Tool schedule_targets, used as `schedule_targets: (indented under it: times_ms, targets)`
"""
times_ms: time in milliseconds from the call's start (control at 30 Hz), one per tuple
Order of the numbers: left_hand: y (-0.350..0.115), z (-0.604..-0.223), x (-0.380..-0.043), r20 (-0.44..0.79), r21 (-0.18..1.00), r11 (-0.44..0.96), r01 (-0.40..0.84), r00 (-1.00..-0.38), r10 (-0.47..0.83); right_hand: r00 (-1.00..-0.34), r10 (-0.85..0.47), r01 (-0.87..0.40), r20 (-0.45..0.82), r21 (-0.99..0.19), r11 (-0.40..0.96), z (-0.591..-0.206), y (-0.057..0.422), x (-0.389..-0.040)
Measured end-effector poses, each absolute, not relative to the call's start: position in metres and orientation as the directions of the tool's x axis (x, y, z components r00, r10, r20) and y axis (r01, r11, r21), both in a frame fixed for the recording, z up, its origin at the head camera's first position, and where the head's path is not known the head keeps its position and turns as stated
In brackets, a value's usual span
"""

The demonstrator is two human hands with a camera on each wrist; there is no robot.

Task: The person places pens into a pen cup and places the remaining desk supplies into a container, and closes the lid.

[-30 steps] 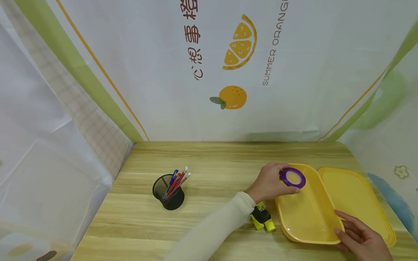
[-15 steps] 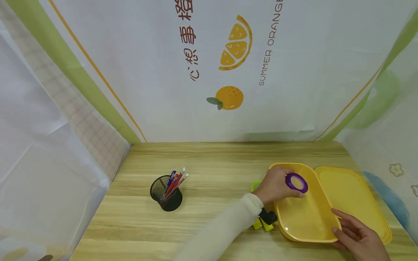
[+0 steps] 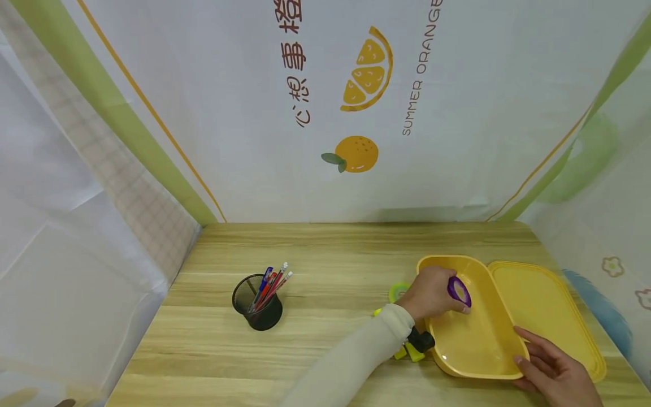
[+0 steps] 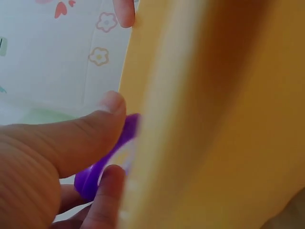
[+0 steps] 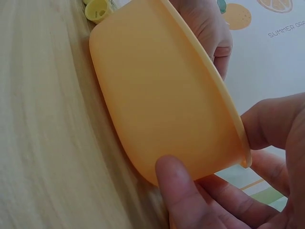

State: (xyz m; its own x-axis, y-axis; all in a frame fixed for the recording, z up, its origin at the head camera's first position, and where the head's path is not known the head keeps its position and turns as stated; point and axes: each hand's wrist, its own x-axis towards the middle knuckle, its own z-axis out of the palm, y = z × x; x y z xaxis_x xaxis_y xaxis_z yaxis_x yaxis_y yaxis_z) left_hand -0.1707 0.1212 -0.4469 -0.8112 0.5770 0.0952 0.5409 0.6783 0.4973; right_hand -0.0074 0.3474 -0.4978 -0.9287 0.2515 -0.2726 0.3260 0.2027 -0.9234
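Observation:
My left hand (image 3: 432, 294) reaches over the left wall of a yellow plastic box (image 3: 483, 339). It pinches a roll of purple tape (image 3: 453, 291), held tilted inside the box. In the left wrist view the thumb and fingers grip the purple tape roll (image 4: 86, 183), while the box wall (image 4: 228, 143) hides part of it. At the near right corner of the box, my right hand (image 3: 559, 367) holds the rim. From the right wrist, the fingertips of that hand (image 5: 271, 138) show against the rim and outer wall of the box (image 5: 157, 95).
A yellow lid (image 3: 546, 316) lies right of the box. Left of the box are a green ring-shaped roll (image 3: 396, 290), a black object (image 3: 421, 341) and yellow-green pieces (image 3: 414, 354), partly behind my sleeve. A black mesh cup (image 3: 267, 316) with pens and pencils stands further left.
My left hand has moved the purple tape roll slightly nearer and lower into the box, and the roll has turned more edge-on. The right hand keeps its hold on the rim.

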Motion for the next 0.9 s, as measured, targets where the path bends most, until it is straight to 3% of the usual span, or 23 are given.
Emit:
schedule_targets:
  times_ms: [267, 533, 900]
  targets:
    - [0.1227, -0.4453, -0.1675, 0.051, 0.461, 0.705, 0.539, -0.809, 0.585, -0.934, 0.241, 0.307, -0.263, -0.936, 0.169, -0.4974, 0.3474, -0.0051]
    - [0.122, -0.4465, -0.1654, -0.007, 0.593, 0.67, 0.447, -0.829, 0.56, -0.926, 0.259, 0.327, -0.274, -0.926, 0.191, -0.4969, 0.3456, -0.0051]
    - [0.1195, -0.4459, -0.1669, 0.003, 0.615, 0.649, 0.448, -0.824, 0.567, -0.933, 0.257, 0.301, -0.253, -0.939, 0.168, -0.4999, 0.3461, -0.0036]
